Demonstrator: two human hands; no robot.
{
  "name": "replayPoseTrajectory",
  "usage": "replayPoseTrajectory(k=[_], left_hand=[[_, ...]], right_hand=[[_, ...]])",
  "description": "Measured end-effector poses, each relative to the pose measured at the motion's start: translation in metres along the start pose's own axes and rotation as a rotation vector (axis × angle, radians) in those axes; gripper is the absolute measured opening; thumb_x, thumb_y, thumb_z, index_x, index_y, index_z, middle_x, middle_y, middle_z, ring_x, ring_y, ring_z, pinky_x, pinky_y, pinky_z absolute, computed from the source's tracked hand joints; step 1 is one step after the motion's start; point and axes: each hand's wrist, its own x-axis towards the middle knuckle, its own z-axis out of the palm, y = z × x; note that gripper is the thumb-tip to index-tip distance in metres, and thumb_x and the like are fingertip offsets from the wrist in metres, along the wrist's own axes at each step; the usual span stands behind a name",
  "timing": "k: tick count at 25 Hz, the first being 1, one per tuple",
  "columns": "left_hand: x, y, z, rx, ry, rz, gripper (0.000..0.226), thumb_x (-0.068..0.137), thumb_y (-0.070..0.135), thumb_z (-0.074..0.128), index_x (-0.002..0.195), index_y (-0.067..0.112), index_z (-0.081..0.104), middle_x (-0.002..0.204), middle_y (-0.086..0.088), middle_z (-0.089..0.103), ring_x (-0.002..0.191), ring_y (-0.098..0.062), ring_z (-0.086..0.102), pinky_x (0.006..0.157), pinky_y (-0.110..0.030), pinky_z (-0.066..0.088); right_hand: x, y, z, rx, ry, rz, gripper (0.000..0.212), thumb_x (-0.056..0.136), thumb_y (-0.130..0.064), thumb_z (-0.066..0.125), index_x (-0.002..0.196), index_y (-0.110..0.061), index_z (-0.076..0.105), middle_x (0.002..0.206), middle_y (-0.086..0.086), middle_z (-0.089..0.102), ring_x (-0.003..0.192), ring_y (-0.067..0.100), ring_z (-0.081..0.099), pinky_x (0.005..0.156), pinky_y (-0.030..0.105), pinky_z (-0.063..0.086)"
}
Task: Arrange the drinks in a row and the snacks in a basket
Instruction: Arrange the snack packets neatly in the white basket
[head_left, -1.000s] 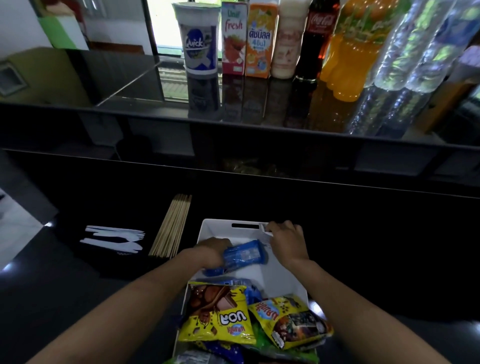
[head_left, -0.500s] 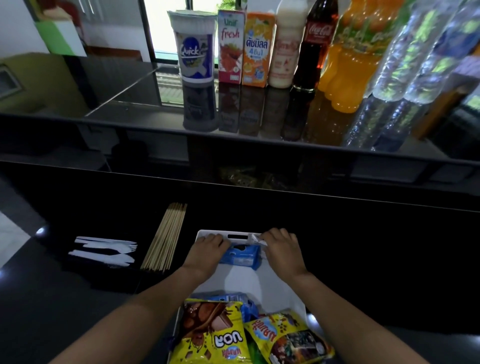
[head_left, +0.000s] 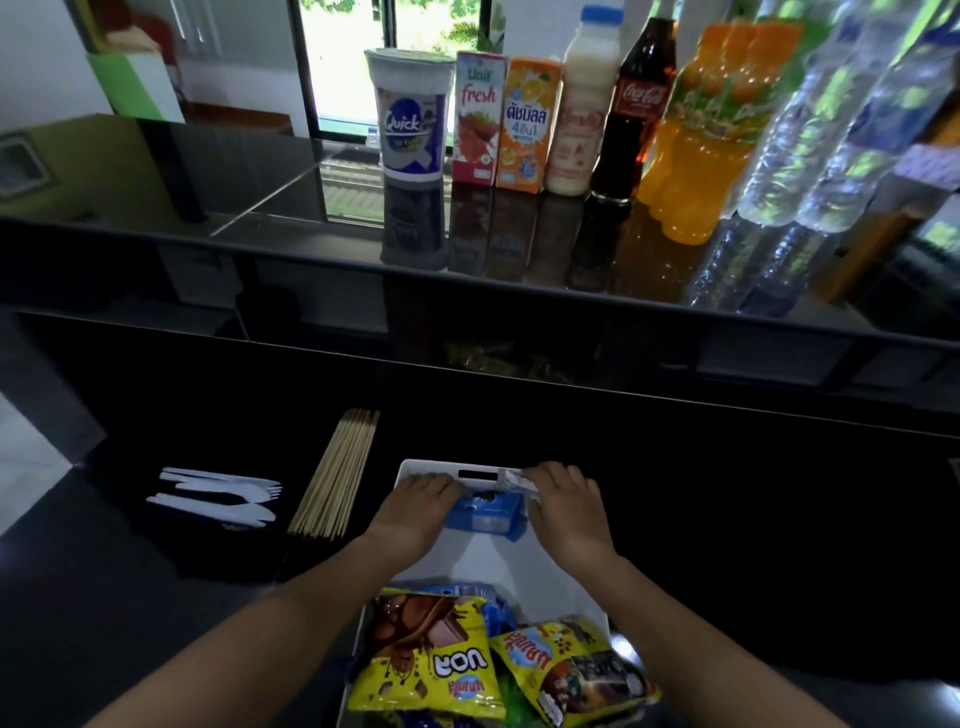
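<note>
got both hands on the blue snack pack at the far end of the white basket, left hand and right hand gripping its ends. drinks lined up on the upper counter.

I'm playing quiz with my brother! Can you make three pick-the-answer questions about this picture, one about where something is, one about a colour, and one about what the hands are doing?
1. Where does the bundle of thin wooden skewers lie?
A. left of the white plastic basket
B. inside it
C. on the upper shelf

2. What colour is the cap of the milky plastic bottle?
A. red
B. blue
C. green

3. What are the left hand and right hand doing?
A. resting empty
B. holding the blue snack packet at the basket's far end
C. lifting a bottle

Answers: 1 A, skewers lie on the dark counter beside the basket; 2 B, cap looks blue; 3 B, both hands touch the packet's ends.
</note>
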Motion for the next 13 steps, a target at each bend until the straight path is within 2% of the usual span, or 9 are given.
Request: replayPoseTrajectory(k=[2, 3, 5, 8, 10, 13], left_hand=[[-0.008, 0.001, -0.007, -0.042, 0.158, 0.051, 0.051, 0.068, 0.005, 0.074, 0.118, 0.014, 0.065, 0.111, -0.006, 0.067, 0.100, -0.025, 0.067, 0.081, -0.029, 0.054], [-0.012, 0.007, -0.015, -0.127, 0.139, 0.010, 0.045, 0.075, 0.009, 0.071, 0.118, 0.014, 0.064, 0.111, -0.006, 0.067, 0.099, -0.025, 0.066, 0.079, -0.029, 0.055], [-0.017, 0.022, -0.024, -0.285, -0.001, -0.117, 0.035, 0.092, 0.029, 0.057, 0.125, 0.020, 0.056, 0.120, -0.002, 0.063, 0.107, -0.023, 0.061, 0.081, -0.031, 0.051], [-0.026, 0.045, -0.023, -0.377, -0.277, -0.171, 0.044, 0.087, 0.050, 0.058, 0.123, 0.025, 0.054, 0.116, 0.001, 0.065, 0.102, -0.019, 0.061, 0.075, -0.028, 0.046], [-0.035, 0.050, -0.024, -0.403, -0.367, -0.178, 0.054, 0.081, 0.051, 0.066, 0.127, 0.026, 0.051, 0.122, 0.000, 0.060, 0.104, -0.020, 0.059, 0.079, -0.029, 0.045], [-0.047, 0.045, -0.026, -0.398, -0.482, -0.244, 0.064, 0.077, 0.045, 0.073, 0.131, 0.028, 0.045, 0.129, 0.000, 0.050, 0.102, -0.023, 0.062, 0.081, -0.030, 0.049]], right_hand=[[-0.017, 0.000, -0.002, 0.003, 0.041, -0.034, 0.027, 0.088, -0.022, 0.065, 0.115, -0.021, 0.066, 0.110, 0.002, 0.066, 0.100, 0.026, 0.063, 0.082, 0.034, 0.050], [-0.026, -0.002, -0.002, 0.022, -0.024, -0.041, 0.022, 0.094, -0.024, 0.058, 0.115, -0.020, 0.065, 0.111, 0.002, 0.066, 0.102, 0.024, 0.062, 0.086, 0.034, 0.049], [-0.047, -0.011, 0.000, 0.162, -0.223, -0.007, 0.022, 0.101, -0.029, 0.046, 0.111, -0.021, 0.063, 0.112, 0.002, 0.066, 0.100, 0.020, 0.060, 0.088, 0.031, 0.046], [-0.069, -0.024, -0.001, 0.245, -0.339, 0.044, 0.010, 0.094, -0.031, 0.056, 0.086, -0.026, 0.058, 0.096, 0.001, 0.069, 0.087, 0.018, 0.063, 0.068, 0.028, 0.044], [-0.081, -0.028, -0.007, 0.233, -0.398, 0.089, 0.014, 0.086, -0.039, 0.062, 0.080, -0.029, 0.056, 0.091, -0.002, 0.069, 0.084, 0.017, 0.064, 0.062, 0.027, 0.040], [-0.095, -0.029, -0.010, 0.177, -0.461, 0.137, 0.023, 0.078, -0.048, 0.065, 0.083, -0.026, 0.060, 0.094, -0.003, 0.069, 0.090, 0.019, 0.064, 0.062, 0.028, 0.041]])
